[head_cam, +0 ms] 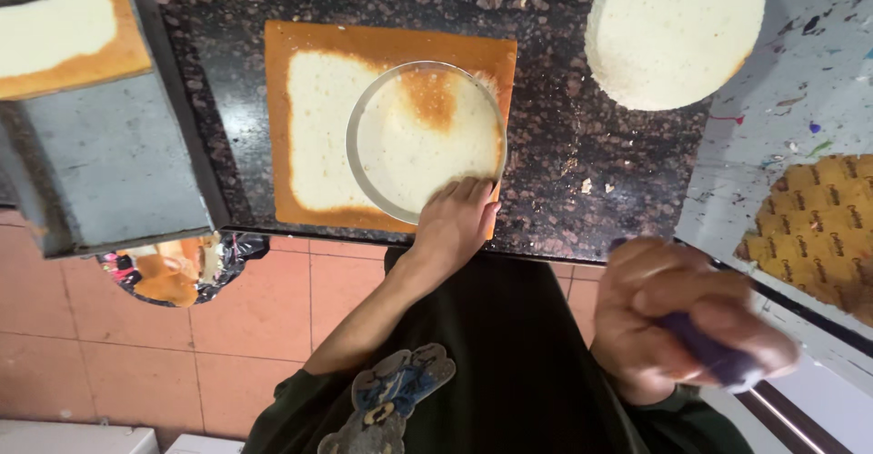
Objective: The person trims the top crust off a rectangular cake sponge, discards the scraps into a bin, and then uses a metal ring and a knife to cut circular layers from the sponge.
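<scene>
The left hand (455, 222) is pressing open fingers on the metal ring cutter (426, 141) (on square sponge cake (314, 127)), while the right hand (677, 322) is gripping a purple handle (714, 354).

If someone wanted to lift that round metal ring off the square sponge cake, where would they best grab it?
Probably by its thin upright wall, pinched at the top edge from above. The metal ring sits flat on the square sponge cake, so nothing can slip under it. The far rim is free; the left hand already rests on the near edge, and the right hand holds a purple handle.
</scene>
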